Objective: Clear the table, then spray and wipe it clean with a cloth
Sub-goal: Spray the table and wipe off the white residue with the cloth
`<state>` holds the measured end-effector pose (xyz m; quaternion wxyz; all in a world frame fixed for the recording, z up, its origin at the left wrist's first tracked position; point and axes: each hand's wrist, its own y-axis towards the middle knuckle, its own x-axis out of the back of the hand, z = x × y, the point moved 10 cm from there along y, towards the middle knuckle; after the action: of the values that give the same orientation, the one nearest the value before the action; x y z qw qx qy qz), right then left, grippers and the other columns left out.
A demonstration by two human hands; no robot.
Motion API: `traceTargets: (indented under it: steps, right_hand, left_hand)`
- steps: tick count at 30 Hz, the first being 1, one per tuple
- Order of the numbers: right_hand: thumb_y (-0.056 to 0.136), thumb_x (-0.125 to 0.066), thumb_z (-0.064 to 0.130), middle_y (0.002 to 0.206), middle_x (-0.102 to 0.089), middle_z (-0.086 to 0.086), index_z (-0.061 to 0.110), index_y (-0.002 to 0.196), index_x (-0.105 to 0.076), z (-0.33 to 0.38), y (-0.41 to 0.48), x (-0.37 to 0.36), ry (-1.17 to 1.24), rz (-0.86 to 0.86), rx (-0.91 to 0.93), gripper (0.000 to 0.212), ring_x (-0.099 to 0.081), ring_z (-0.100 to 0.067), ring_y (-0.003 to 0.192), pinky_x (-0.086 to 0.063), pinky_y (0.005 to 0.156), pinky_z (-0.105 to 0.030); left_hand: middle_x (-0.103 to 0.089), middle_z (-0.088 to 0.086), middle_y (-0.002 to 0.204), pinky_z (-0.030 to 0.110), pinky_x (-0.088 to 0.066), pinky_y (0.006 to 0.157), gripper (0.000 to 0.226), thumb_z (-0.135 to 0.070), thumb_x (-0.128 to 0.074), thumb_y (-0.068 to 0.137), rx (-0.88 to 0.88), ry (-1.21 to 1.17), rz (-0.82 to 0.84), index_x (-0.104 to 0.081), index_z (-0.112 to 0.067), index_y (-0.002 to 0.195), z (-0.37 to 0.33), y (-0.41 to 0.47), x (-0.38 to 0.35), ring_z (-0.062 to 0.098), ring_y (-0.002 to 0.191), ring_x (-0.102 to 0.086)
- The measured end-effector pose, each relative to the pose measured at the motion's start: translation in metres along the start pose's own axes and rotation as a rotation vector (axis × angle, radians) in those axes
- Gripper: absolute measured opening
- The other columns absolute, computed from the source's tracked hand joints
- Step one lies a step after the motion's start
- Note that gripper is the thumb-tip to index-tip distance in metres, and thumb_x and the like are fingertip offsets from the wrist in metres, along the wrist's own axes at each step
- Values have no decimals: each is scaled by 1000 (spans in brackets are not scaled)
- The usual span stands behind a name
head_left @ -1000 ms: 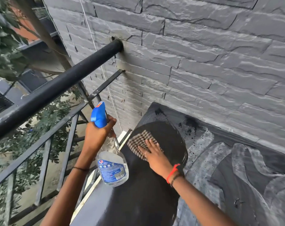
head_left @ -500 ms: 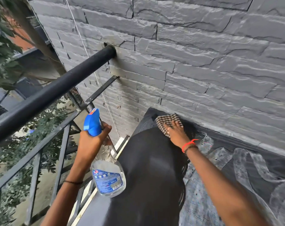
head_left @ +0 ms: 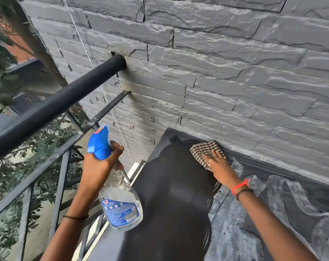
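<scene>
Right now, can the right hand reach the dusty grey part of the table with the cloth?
Probably yes. The right hand lies flat on the cloth, and the dusty grey part of the table begins just beside it, with nothing standing between them.

Checked cloth [head_left: 201,148] lies on the dark table [head_left: 171,185]; blue-topped spray bottle [head_left: 120,206] upright alongside.

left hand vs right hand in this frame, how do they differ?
The left hand grips the spray bottle by its neck, fingers curled; the right hand lies flat, fingers straight, pressing the checked cloth. The left hand is raised off the table; the right hand is down on it, near the wall. Both wrists carry bands.
</scene>
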<state>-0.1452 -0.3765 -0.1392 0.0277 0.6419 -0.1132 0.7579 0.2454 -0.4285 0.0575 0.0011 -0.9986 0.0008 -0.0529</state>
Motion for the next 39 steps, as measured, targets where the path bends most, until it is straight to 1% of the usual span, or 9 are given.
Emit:
traceTargets:
  steps: [6, 11, 15, 20, 24, 27, 30, 33, 39]
  right_hand:
    - [95, -38, 6, 158, -12, -21, 28, 151, -17, 86, 63, 12, -8, 4, 108, 64, -9, -32, 148, -10, 122, -39]
    - [91, -34, -5, 160, -4, -15, 30, 150, -17, 169, 41, -6, 40, 33, 298, 71, -2, -31, 148, -2, 120, -43]
    - [91, -34, -5, 161, -2, -8, 34, 150, -16, 142, 9, -17, 99, -5, 347, 72, 1, -23, 149, 0, 122, -40]
    - [94, -35, -1, 160, -8, -15, 29, 150, -17, 93, 51, 5, 72, -26, 158, 66, -6, -29, 148, -5, 121, -42]
    - [95, -33, 3, 157, -17, -21, 24, 150, -22, 123, 105, 15, 18, -26, 166, 60, -15, -32, 147, -13, 121, -43]
    - [95, -31, 3, 157, -12, -22, 24, 150, -21, 155, 124, 7, 26, 43, 200, 60, -10, -34, 147, -8, 121, -42]
    - [91, -32, -2, 158, -8, -21, 25, 151, -19, 198, 109, -5, 19, 114, 322, 67, -6, -35, 147, -6, 122, -45]
    - [89, -34, -6, 159, -9, -19, 26, 151, -17, 229, 64, -16, 11, 85, 441, 72, -6, -32, 148, -9, 121, -48]
    - [91, -36, -7, 161, -3, -7, 32, 150, -16, 202, -27, -28, 126, 27, 512, 74, 2, -22, 149, 1, 121, -37]
  left_hand:
    - [-57, 0, 61, 17, -47, 44, 16, -3, -68, 84, -11, 20, 10, -57, -12, 78, 3, -4, 0, 15, 41, -56]
    - [-57, 0, 64, 19, -47, 44, 17, -3, -67, 85, -1, 19, 8, -57, -14, 78, 5, -4, 6, 16, 41, -55]
    - [-57, -3, 59, 21, -48, 44, 17, -4, -68, 85, 2, 7, -6, -57, -15, 78, 5, -3, 11, 15, 40, -55]
    - [-58, -6, 55, 18, -46, 42, 18, -2, -66, 85, -9, -15, -11, -56, -15, 78, 0, -6, 15, 14, 39, -55]
    - [-59, -2, 67, 17, -46, 43, 18, 3, -64, 86, -11, -24, -22, -56, -12, 79, -1, -13, 21, 9, 43, -54]
    - [-57, 1, 71, 18, -46, 43, 14, 4, -63, 86, -1, -26, -38, -55, -8, 85, 1, -16, 29, 10, 43, -53]
    - [-58, -1, 67, 20, -48, 44, 14, 0, -65, 86, 6, 14, -69, -56, -10, 83, 3, -18, 42, 14, 42, -53]
    - [-59, 1, 71, 21, -49, 46, 13, -2, -66, 85, -8, 42, -90, -57, -12, 84, 1, -19, 51, 16, 44, -54]
    - [-60, 0, 68, 20, -50, 46, 13, -4, -67, 86, -2, 32, -89, -59, -13, 82, 1, -25, 58, 14, 45, -55]
